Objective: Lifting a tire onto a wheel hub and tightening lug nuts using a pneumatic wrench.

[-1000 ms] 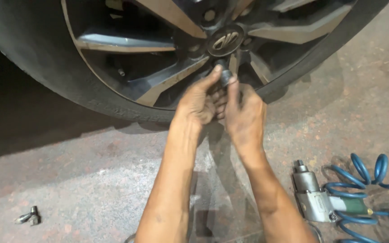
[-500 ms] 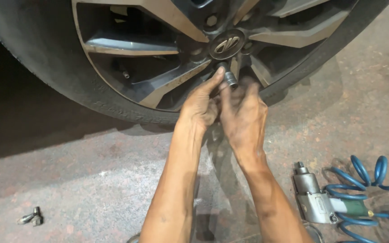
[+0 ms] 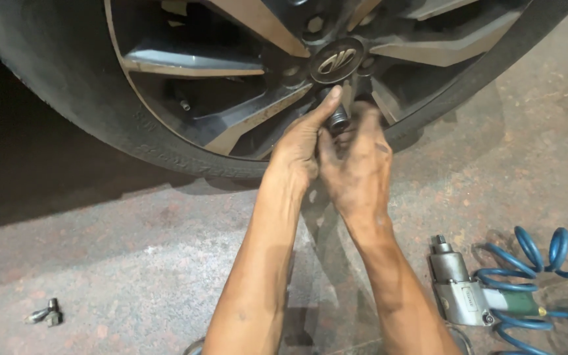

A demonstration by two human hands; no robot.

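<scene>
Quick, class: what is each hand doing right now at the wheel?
Left hand: closed on the lug nut, thumb along it.
Right hand: fingers curled at the same nut; its grip cannot be told.

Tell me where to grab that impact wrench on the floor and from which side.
Grip the impact wrench around its grey metal body, coming down from above. It lies flat on the concrete floor, square drive pointing toward the wheel. Keep off its rear end, where the blue coiled air hose joins and crowds the right side.

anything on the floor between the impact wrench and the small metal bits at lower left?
Head view: only the person's two forearms cross that stretch, left forearm and right forearm; otherwise bare concrete floor between impact wrench and metal bits.
</scene>
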